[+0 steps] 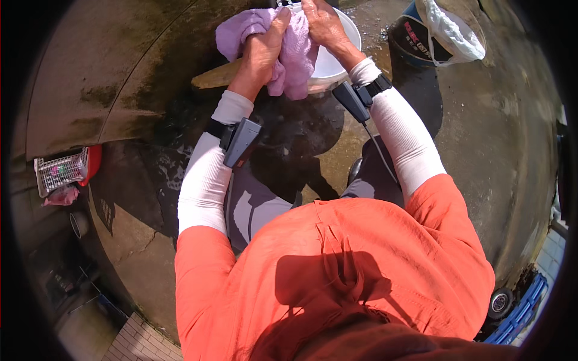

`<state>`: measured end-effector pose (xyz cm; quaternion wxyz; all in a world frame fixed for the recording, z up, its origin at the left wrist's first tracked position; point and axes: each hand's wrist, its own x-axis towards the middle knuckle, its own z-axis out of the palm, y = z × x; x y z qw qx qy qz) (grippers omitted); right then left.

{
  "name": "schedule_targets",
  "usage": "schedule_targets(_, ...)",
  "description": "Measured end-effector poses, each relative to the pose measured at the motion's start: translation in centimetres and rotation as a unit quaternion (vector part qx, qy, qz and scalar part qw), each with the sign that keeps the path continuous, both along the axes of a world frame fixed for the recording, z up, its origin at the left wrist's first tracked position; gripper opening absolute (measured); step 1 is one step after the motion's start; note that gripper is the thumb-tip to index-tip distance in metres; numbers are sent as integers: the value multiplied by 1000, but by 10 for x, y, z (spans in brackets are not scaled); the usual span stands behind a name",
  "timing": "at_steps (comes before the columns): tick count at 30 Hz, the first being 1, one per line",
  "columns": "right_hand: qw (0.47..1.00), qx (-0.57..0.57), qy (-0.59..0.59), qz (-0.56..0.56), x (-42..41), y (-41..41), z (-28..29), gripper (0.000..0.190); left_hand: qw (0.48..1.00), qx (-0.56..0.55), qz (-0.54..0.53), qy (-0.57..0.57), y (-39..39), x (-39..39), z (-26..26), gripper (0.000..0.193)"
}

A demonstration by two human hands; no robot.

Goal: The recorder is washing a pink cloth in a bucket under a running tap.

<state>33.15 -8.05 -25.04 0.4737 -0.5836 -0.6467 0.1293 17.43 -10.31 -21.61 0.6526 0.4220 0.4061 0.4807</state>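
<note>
A lilac terry towel [295, 63] hangs bunched in front of me, at the top of the view. My left hand [264, 52] grips it, with the thumb pointing up and folds hanging on both sides of the wrist. Close beside, my right hand [326, 25] holds the towel's upper right part; its fingertips run to the picture's edge. Beneath and behind both hands stands a white plastic bucket [332, 65], partly hidden by towel and hands. Clear water [285, 2] shows at the very top, above my left thumb.
A wooden piece [216, 76] juts out left of the bucket. At the upper right stands a dark bucket [408, 38] with a white plastic bag [451, 38] over its rim. A white basket [61, 173] lies far left; a blue cart [519, 311] is lower right. The concrete floor [478, 135] is wet in patches.
</note>
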Motion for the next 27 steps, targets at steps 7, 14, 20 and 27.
schedule_targets(7,985,-77,151,-25,69,0,-24,33,980,-70,-186,12,49,-3,-30,40)
schedule_targets(14,985,-124,118,23,79,6,-48,31,977,-169,-62,-111,36,-12,-56,53)
schedule_targets(20,981,-166,-42,93,56,4,-36,47,980,-131,-99,-112,40,-28,-61,77)
schedule_targets(27,945,-159,-120,258,12,-27,-32,73,979,-138,-87,-120,26,5,-40,66)
